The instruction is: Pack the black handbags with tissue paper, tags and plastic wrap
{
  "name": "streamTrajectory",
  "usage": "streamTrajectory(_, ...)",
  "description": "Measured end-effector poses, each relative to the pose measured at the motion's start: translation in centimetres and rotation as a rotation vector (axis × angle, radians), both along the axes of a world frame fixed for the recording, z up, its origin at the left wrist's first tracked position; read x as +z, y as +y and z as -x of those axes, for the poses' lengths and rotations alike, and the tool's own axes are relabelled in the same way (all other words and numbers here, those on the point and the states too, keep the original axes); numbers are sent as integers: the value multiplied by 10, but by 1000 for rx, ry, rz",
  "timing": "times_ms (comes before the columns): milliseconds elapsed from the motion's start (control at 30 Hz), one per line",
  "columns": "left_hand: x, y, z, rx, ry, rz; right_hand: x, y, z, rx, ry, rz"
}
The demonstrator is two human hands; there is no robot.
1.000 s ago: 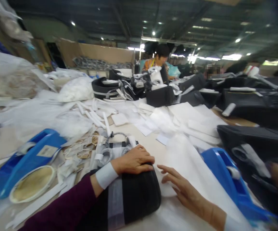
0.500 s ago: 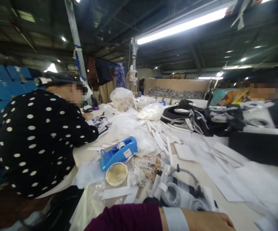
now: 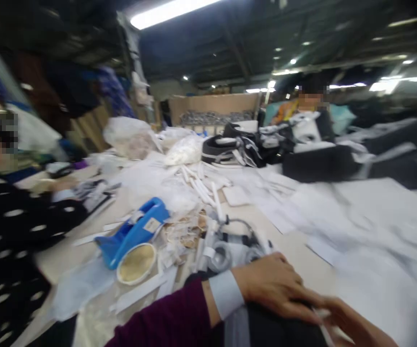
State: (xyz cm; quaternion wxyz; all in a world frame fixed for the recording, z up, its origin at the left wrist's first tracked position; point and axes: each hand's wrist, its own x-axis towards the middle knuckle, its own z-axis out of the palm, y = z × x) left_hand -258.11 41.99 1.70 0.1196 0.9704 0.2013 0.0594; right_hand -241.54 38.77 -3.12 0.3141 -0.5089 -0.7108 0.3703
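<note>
My left hand (image 3: 275,284), in a purple sleeve with a pale band round the wrist, lies over a black item (image 3: 277,327) with a grey strip at the bottom of the head view. Its fingers curl over the item's right edge. From the lower right comes my right hand (image 3: 355,320), its bent fingers meeting the left fingertips at that edge. A small whitish bit shows between the two hands, too blurred to name. Just beyond lie clear coiled tubes (image 3: 221,258) and a grey cable loop (image 3: 242,226).
A blue tape dispenser (image 3: 134,231) and a round tub of yellowish paste (image 3: 136,264) stand left of centre. White sheets (image 3: 360,241) cover the right side. Black padded pieces (image 3: 320,161) are stacked farther back. A co-worker in a dotted top (image 3: 9,231) sits at the left.
The view has swung right and slightly down. My right hand has come into view, and both hands now meet over the black item at the bottom.
</note>
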Motion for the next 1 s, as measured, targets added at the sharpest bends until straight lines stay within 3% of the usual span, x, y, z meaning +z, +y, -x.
streamTrajectory(67, 4, -4, 2, -30, -24, -50, 2, -33, -37, -3, -19, 37)
streamTrajectory(167, 8, 3, -1, -46, -43, -26, 3, -57, -51, 6, -33, -25)
streamTrajectory(333, 11, 4, -9, -55, 2, -38, 5, -49, -39, -22, 28, -68)
streamTrajectory(533, 3, 2, -11, -41, 17, -50, 1, -54, -30, -102, 211, 140)
streamTrajectory(667, 3, 2, -13, -52, 6, -40, 8, -61, -35, -50, 23, 175)
streamTrajectory(767, 2, 0, -14, -44, -28, -25, 38, -51, -27, -69, -156, -12)
streamTrajectory(867, -7, 0, -11, 1, -99, 75, 63, -26, 6, -231, 7, -286)
streamTrajectory(933, -15, 1, -8, 54, -158, 157, 64, -9, 34, -285, 107, -416)
streamTrajectory(1000, -22, 3, -4, 95, -207, 186, 51, 4, 56, -331, 107, -503)
